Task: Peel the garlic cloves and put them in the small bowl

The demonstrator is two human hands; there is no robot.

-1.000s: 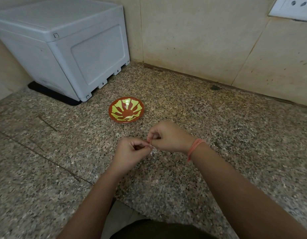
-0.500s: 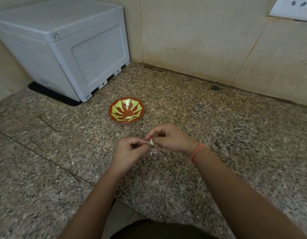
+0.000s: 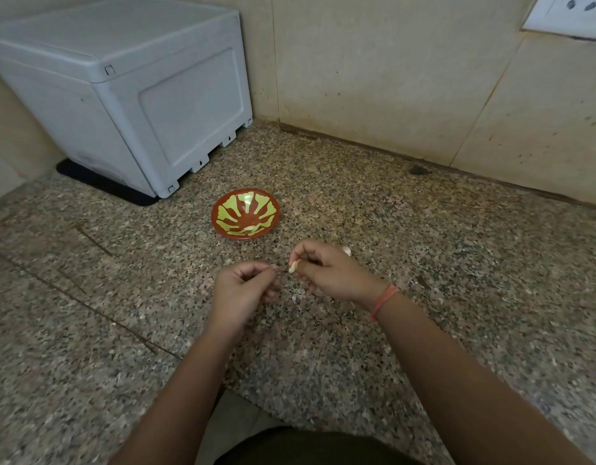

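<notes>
A small red bowl [image 3: 245,212] with a yellow-green leaf pattern sits on the granite counter, and a pale peeled clove [image 3: 250,227] lies inside it. Just in front of the bowl, my right hand [image 3: 326,271] pinches a pale garlic clove [image 3: 293,266] between thumb and fingertips. My left hand [image 3: 243,293] is a short gap to its left, thumb and forefinger pinched together on what looks like a thin bit of skin. Another garlic piece [image 3: 346,251] peeks out behind my right hand.
A grey plastic box [image 3: 129,92] on a black mat stands at the back left against the wall. The tiled wall [image 3: 390,78] closes off the back, with a socket plate [image 3: 571,15] at top right. The counter's front edge [image 3: 243,394] runs below my forearms.
My hands, joined on the clove a second ago, have drawn apart. The right hand keeps the clove, now visibly pale, and the left has pulled away to the left.
</notes>
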